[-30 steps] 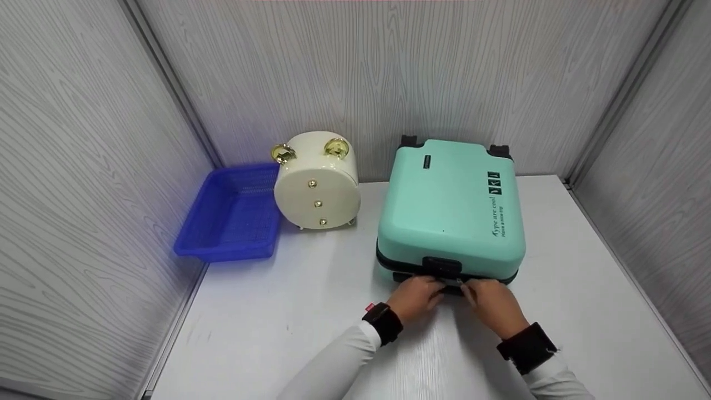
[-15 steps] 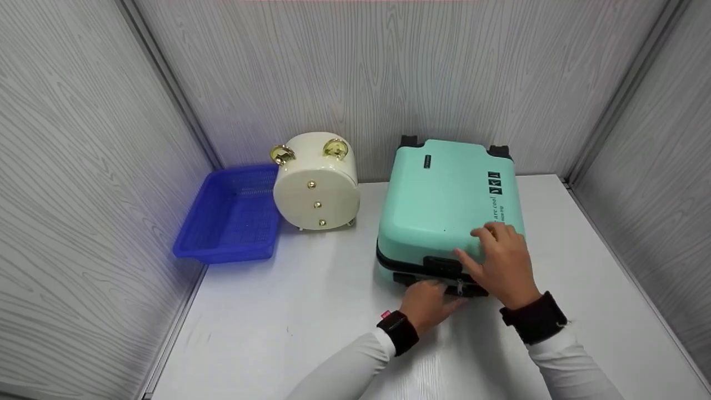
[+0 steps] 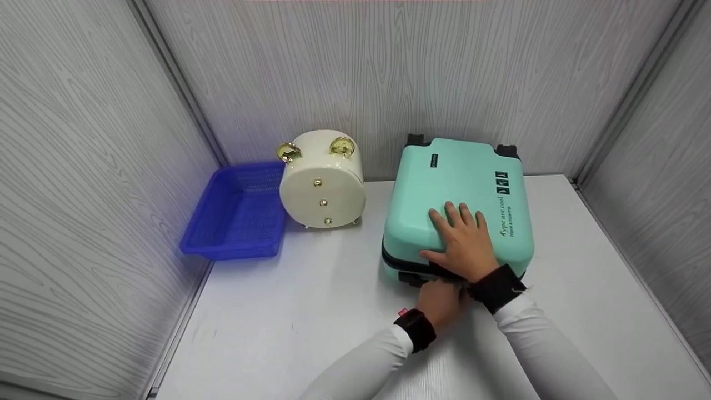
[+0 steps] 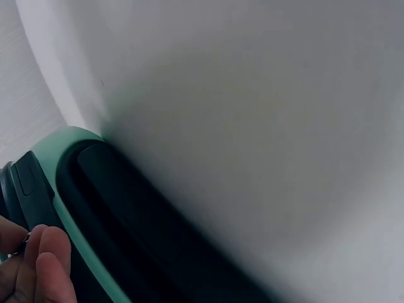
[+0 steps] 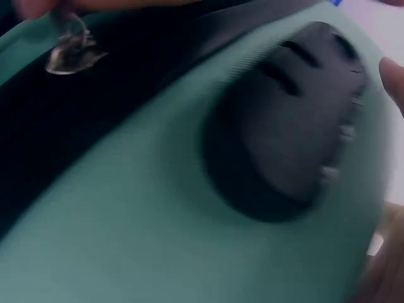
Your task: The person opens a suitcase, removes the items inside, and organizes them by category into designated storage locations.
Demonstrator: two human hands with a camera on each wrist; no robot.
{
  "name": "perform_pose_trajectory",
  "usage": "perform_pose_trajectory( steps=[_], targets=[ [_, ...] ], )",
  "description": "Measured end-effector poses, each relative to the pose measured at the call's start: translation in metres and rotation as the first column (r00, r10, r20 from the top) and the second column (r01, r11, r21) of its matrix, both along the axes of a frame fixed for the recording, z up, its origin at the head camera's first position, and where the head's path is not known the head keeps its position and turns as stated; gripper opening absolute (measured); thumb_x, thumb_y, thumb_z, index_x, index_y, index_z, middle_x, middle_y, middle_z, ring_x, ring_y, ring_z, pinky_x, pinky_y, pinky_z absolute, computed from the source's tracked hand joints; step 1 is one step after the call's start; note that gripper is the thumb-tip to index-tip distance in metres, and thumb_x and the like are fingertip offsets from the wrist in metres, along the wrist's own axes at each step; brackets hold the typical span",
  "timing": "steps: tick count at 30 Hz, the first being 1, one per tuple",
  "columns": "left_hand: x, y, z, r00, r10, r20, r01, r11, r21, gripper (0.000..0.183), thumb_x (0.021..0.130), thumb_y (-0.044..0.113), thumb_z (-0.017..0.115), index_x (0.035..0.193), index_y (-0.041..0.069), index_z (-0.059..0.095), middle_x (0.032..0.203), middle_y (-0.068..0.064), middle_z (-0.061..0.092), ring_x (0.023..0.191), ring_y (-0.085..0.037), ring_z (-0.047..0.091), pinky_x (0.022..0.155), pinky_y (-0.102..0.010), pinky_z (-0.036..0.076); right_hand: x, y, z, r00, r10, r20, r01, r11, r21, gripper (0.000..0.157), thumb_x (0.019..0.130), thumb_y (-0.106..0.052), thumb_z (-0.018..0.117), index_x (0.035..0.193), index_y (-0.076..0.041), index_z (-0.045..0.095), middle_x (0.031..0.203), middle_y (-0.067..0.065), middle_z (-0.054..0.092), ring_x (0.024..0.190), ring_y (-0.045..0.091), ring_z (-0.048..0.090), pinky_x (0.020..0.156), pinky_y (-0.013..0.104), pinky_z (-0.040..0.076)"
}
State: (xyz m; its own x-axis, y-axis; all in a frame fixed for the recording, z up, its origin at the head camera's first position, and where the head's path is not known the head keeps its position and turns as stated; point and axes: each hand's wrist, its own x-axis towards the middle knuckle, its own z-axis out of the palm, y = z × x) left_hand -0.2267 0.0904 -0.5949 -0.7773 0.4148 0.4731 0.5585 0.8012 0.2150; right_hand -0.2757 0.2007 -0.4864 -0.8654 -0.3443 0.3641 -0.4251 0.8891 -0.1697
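A mint-green hard-shell suitcase (image 3: 461, 178) lies flat on the table, wheels toward the back wall. My right hand (image 3: 466, 244) rests on its top shell near the front edge, fingers straight and spread. Low at the front, my left hand (image 3: 441, 303) has curled fingers along the zip seam. In the left wrist view, those fingers (image 4: 53, 252) pinch a small metal piece. The right wrist view shows a metal zipper pull (image 5: 74, 53) just under a finger, and the suitcase's black combination lock (image 5: 290, 126), blurred. My right wrist partly covers the front seam in the head view.
Left of the suitcase stands a round cream case (image 3: 323, 194) with gold rings and studs. A blue plastic basket (image 3: 230, 253) sits beside it at the far left. Grey wood-grain walls (image 3: 333, 66) enclose the white table (image 3: 266, 333) at the back and sides.
My right hand has left the zip seam, risen, and come down flat on the suitcase top. The left hand has shifted right along the front seam. The view has shifted slightly.
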Motion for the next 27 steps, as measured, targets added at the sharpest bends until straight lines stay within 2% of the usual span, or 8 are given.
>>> perform_pose_trajectory(
  steps=[2,8,11,13,16,20,24,27],
  targets=[
    [0.001,-0.002,-0.001,1.000,-0.018,-0.013,0.018,1.000,0.003,0.035,0.099,0.023,0.075,0.067,0.017,0.063,0.057,0.003,0.062,0.049,-0.013,0.061,0.043,-0.027,0.040,-0.003,0.001,-0.002,1.000,-0.007,-0.005,0.007,1.000,0.020,0.101,0.084,-0.070,0.083,0.164,-0.016,0.050,0.166,0.028,0.046,0.155,0.054,0.041,0.121,0.077,0.031],
    [0.000,-0.010,0.003,0.984,-0.047,-0.170,0.041,0.998,-0.041,0.036,0.088,0.019,0.083,0.062,0.017,0.059,0.054,0.005,0.059,0.049,-0.008,0.062,0.045,-0.025,0.046,-0.007,0.005,-0.004,0.999,0.008,-0.054,-0.007,1.000,0.028,0.100,0.083,-0.073,0.081,0.164,-0.020,0.052,0.163,0.027,0.051,0.152,0.052,0.046,0.120,0.075,0.035],
    [0.000,-0.018,0.007,0.979,-0.073,-0.190,0.065,0.997,-0.044,0.037,0.088,0.018,0.082,0.060,0.017,0.059,0.054,0.005,0.059,0.050,-0.009,0.064,0.047,-0.026,0.049,-0.007,0.008,-0.004,0.997,0.022,-0.079,-0.020,1.000,0.018,0.099,0.083,-0.071,0.082,0.162,-0.019,0.054,0.161,0.027,0.054,0.151,0.052,0.048,0.119,0.075,0.037],
    [-0.001,-0.028,0.010,0.981,-0.088,-0.170,0.084,0.996,-0.030,0.041,0.090,0.016,0.080,0.057,0.016,0.057,0.052,0.004,0.058,0.050,-0.010,0.063,0.046,-0.027,0.048,-0.007,0.009,-0.003,0.996,0.025,-0.086,-0.024,1.000,0.015,0.098,0.083,-0.070,0.082,0.162,-0.019,0.055,0.160,0.027,0.055,0.150,0.052,0.049,0.118,0.075,0.037],
    [-0.003,-0.047,0.011,0.987,-0.093,-0.134,0.094,0.996,0.004,0.044,0.093,0.014,0.076,0.056,0.015,0.052,0.051,0.007,0.049,0.048,-0.008,0.057,0.046,-0.025,0.044,-0.005,0.010,-0.003,0.996,0.023,-0.083,-0.021,1.000,0.021,0.098,0.083,-0.071,0.082,0.161,-0.019,0.055,0.160,0.027,0.055,0.150,0.052,0.049,0.118,0.075,0.038],
    [-0.007,-0.082,0.012,0.992,-0.085,-0.093,0.093,0.992,0.084,0.050,0.094,0.010,0.075,0.056,0.018,0.042,0.056,0.012,0.031,0.047,-0.003,0.037,0.046,-0.021,0.032,-0.003,0.011,-0.004,0.996,0.028,-0.088,-0.025,0.999,0.032,0.098,0.082,-0.070,0.084,0.161,-0.019,0.055,0.159,0.028,0.055,0.150,0.052,0.050,0.118,0.075,0.038],
    [-0.014,-0.118,0.010,0.990,-0.040,-0.132,0.056,0.992,0.115,0.053,0.090,0.006,0.075,0.056,0.017,0.036,0.059,0.012,0.022,0.052,-0.002,0.023,0.050,-0.020,0.024,-0.001,0.015,-0.008,0.994,0.032,-0.106,-0.028,0.999,0.039,0.099,0.079,-0.067,0.087,0.160,-0.019,0.057,0.158,0.028,0.056,0.148,0.052,0.051,0.117,0.075,0.040],
    [-0.020,-0.138,0.011,0.988,0.003,-0.152,0.014,0.994,0.112,0.050,0.088,0.004,0.076,0.053,0.015,0.042,0.058,0.011,0.026,0.053,-0.003,0.025,0.051,-0.021,0.027,0.002,0.020,-0.010,0.994,0.033,-0.108,-0.029,0.999,0.040,0.099,0.078,-0.066,0.088,0.159,-0.018,0.058,0.158,0.027,0.057,0.147,0.052,0.052,0.117,0.074,0.040]
  ],
)
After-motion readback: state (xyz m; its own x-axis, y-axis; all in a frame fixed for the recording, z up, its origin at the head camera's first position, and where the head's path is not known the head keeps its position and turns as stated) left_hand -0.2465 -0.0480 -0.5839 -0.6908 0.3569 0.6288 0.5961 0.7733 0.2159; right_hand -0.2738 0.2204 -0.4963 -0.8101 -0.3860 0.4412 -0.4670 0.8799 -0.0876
